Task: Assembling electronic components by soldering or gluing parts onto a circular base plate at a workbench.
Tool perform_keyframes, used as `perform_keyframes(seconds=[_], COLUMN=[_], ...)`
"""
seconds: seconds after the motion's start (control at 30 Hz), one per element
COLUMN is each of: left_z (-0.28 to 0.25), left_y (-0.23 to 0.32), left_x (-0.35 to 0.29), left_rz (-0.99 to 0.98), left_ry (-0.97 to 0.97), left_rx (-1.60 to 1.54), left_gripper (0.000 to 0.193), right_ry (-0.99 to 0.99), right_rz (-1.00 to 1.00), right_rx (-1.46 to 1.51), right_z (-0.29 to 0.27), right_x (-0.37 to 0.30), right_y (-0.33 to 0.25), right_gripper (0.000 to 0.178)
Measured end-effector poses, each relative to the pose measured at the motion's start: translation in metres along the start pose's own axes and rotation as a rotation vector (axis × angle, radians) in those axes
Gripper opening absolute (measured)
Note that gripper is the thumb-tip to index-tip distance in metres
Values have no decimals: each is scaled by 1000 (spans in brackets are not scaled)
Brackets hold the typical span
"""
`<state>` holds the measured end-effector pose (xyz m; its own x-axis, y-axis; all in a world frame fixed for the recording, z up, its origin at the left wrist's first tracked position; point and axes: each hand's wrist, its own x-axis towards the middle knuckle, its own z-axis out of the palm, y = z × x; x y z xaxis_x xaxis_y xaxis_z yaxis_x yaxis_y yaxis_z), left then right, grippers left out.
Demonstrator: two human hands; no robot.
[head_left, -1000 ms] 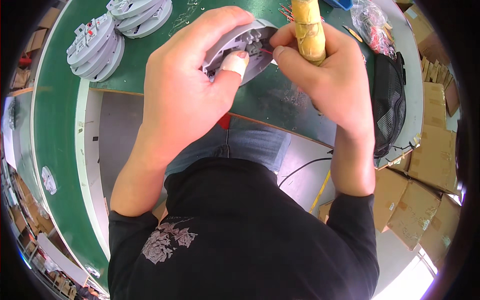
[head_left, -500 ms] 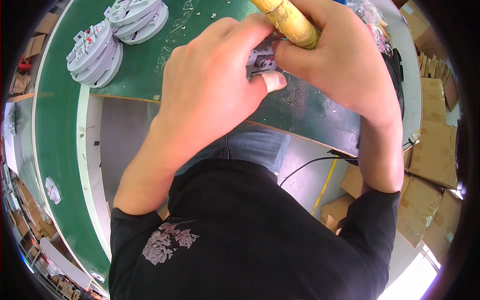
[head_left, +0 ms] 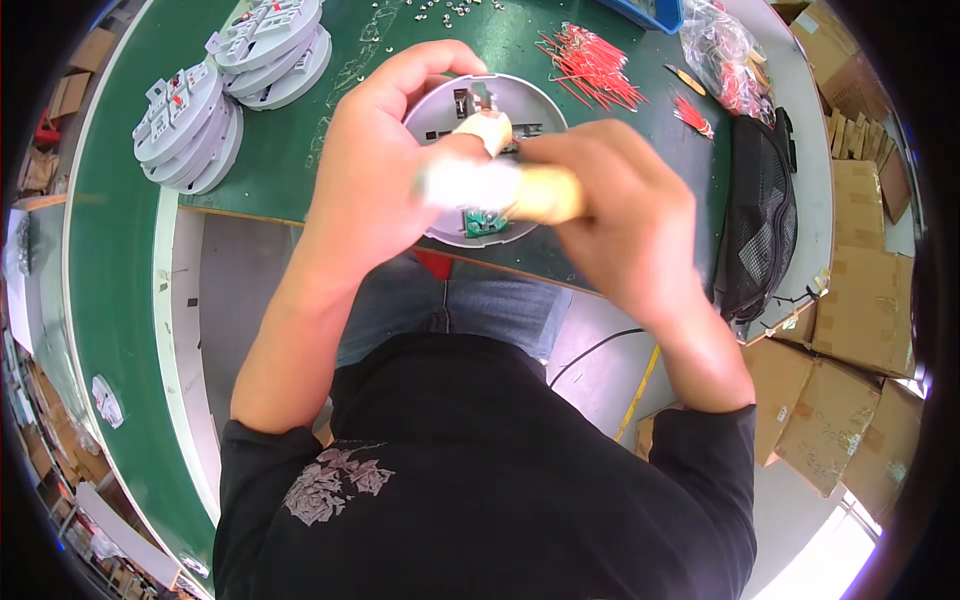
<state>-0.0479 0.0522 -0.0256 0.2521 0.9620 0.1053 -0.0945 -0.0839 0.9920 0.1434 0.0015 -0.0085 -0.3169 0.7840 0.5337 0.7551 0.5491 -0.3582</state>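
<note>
Head view: we look down at a round grey case [head_left: 518,103] held at the near edge of the green table [head_left: 300,150]; take it as the clock's centre.
Left hand [head_left: 375,165]: curled around the case from 9 o'clock, its thumb (wrapped in a pale bandage [head_left: 487,131]) lying over the inside.
Right hand [head_left: 637,215]: between 3 and 4 o'clock, closed on a yellow-handled tool [head_left: 550,193] whose blurred pale end points to 9 o'clock; we cannot tell whether the fingertips pinch anything else.
Circuit board [head_left: 485,222]: green, inside the case at 6 o'clock.
Red wires [head_left: 595,68]: loose between 1 and 2 o'clock, near a blue tray [head_left: 650,12].
Stacked cases [head_left: 185,130]: at 9 and 10 o'clock.
Black bag [head_left: 757,215]: beyond the right hand, towards 3 o'clock.
</note>
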Motion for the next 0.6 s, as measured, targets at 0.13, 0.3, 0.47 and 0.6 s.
perform_keyframes(seconds=[0.13, 0.3, 0.47, 0.6], left_z=[0, 5, -6, -2], left_y=[-6, -21, -33, -54], left_x=[3, 15, 13, 0], left_rz=[-70, 100, 865, 854], left_ry=[-44, 33, 19, -165], left_rx=[-139, -285, 738, 884], left_gripper=[25, 24, 23, 20], right_ry=[-47, -45, 633, 818], right_rz=[-30, 89, 259, 283], right_rx=[-232, 7, 1083, 1269], right_z=[-3, -14, -37, -8], right_x=[-1, 14, 50, 92], right_y=[-15, 17, 66, 90], right_gripper=[36, 32, 11, 13])
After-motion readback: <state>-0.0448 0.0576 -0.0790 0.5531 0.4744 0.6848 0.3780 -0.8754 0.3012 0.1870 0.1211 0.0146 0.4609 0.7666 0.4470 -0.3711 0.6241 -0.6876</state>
